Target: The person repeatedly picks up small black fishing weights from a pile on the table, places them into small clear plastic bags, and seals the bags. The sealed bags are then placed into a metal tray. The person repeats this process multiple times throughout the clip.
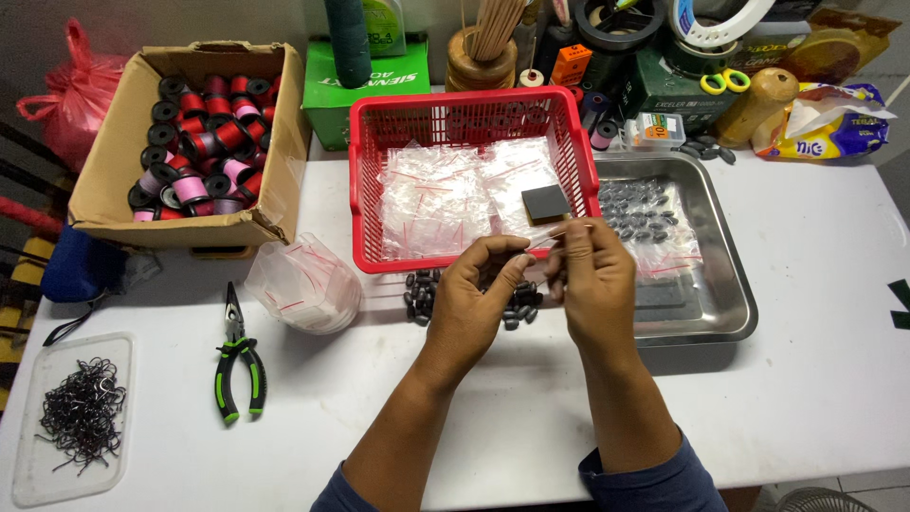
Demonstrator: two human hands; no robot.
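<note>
Hands [483,294] [592,275] pinch small clear bag [555,235] lying crosswise.

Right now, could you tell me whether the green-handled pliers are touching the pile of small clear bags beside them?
Apart. The head view shows bare white table between the pliers and the pile of clear bags.

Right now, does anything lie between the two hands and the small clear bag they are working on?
Nothing visible does. The left hand and right hand already pinch the small clear bag between their fingertips, in front of the red basket and above the dark sinkers on the table.
</note>
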